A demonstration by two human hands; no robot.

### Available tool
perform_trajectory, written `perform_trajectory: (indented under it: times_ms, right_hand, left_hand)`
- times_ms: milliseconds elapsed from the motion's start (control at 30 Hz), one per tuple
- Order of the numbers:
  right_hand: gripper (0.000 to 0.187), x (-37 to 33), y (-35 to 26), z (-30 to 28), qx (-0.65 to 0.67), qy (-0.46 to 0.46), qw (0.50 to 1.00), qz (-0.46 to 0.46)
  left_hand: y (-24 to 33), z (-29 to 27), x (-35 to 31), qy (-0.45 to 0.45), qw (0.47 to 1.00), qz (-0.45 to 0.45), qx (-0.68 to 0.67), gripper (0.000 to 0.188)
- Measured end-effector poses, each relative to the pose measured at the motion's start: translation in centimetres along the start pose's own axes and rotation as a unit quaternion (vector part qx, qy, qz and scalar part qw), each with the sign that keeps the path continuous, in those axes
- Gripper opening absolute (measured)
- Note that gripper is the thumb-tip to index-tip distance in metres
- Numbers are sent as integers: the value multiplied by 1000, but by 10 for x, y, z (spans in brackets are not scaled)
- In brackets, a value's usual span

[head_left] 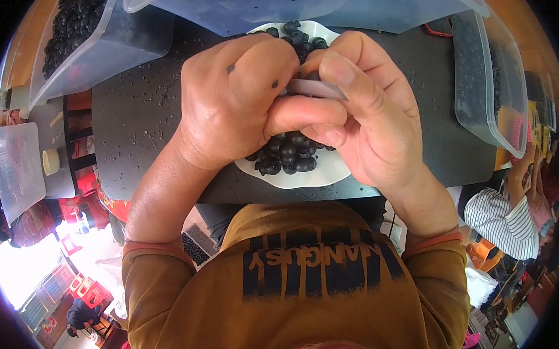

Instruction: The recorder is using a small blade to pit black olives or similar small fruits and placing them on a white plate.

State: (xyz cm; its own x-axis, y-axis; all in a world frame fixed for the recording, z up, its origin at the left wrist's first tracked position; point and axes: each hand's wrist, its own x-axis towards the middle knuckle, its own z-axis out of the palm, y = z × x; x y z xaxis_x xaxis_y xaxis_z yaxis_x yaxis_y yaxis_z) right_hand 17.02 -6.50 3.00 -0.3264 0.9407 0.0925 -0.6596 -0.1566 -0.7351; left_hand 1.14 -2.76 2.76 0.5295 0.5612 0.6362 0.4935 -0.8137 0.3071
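My left hand [236,99] and my right hand [365,109] meet over a white plate [320,174] heaped with small black round pieces [290,153]. My right hand pinches a thin grey blade-like strip [315,88] between thumb and forefinger. My left hand's fingers curl tight against the strip; whatever they hold is hidden inside the grip. The plate rests on a dark mat [144,110] speckled with tiny crumbs.
A clear plastic tub [91,32] of black pieces stands at the back left, another tub [493,78] at the right, and a bluish tub [288,4] just behind the plate. A person in a striped sleeve [501,218] sits at the right.
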Motion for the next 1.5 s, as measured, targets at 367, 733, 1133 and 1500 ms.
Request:
perform_trajectory:
  times_ms: [367,733,1133,1500]
  right_hand:
    - [19,-1,1,-4,-38,26,999,-14]
    - [17,-69,-124,-57,-705,455,405,-363]
    - [14,-53,-44,-42,-737,80,630,-231]
    - [24,-47,-21,-50,-730,80,668,-123]
  left_hand:
    - [1,3,-1,2,1000,20,7,46]
    - [-19,2,-11,116,989,-41,-76,34]
    - [-18,7,-4,115,982,-132,-69,41]
    - [-8,1,3,59,985,-141,-81,39]
